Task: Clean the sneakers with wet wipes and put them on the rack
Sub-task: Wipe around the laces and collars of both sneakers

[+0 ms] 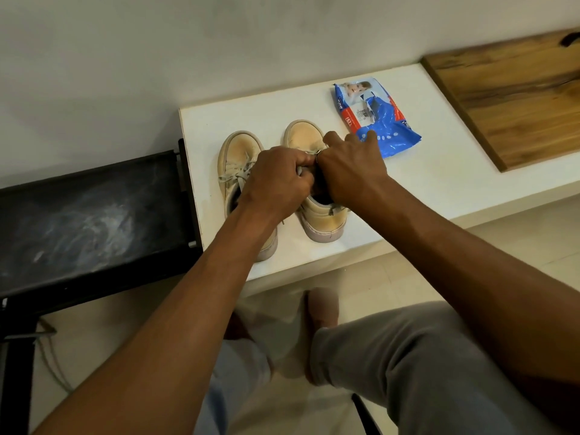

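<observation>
Two beige sneakers stand side by side on a white ledge [439, 171], toes pointing away from me. The left sneaker [238, 152] has loose laces showing. Over the right sneaker [306, 135] both hands meet at its laces. My left hand [276, 180] has its fingers pinched on a lace end. My right hand [351, 164] grips the lace area and tongue of the same shoe. A blue pack of wet wipes [373, 117] lies flat on the ledge just beyond my right hand, its flap partly lifted.
A black fabric-topped rack [88, 221] stands to the left, touching the ledge's end. A wooden board [508, 95] lies at the ledge's far right. My knees in grey trousers [408, 356] are below the ledge, over a pale tiled floor.
</observation>
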`<state>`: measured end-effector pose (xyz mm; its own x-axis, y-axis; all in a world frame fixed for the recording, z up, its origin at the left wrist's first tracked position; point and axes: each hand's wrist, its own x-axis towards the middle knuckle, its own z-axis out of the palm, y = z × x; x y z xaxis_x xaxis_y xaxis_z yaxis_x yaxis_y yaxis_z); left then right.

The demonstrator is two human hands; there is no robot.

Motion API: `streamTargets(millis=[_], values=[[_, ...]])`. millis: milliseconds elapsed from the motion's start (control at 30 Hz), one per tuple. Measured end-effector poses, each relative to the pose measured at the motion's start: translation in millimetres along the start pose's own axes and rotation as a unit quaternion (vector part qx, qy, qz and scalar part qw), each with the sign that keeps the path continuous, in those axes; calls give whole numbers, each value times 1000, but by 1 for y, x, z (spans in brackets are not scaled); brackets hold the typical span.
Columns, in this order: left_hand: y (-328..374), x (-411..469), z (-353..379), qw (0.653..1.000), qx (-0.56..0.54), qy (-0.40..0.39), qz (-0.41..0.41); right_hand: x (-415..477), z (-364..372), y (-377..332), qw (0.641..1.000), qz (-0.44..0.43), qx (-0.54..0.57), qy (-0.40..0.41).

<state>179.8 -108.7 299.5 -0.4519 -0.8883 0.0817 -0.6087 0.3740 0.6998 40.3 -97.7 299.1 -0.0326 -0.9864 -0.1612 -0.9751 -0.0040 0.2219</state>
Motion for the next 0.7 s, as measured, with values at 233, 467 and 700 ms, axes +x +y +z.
streamTargets(millis=[233,467,700], values=[[-3,4,1,1000,-5,-4,-30,-8,12,28,974,-91,176,109],[-6,7,6,997,-12,4,-70,-7,21,29,954,-151,189,178],[-6,7,4,993,-34,6,-112,-9,21,29,944,-190,139,233]])
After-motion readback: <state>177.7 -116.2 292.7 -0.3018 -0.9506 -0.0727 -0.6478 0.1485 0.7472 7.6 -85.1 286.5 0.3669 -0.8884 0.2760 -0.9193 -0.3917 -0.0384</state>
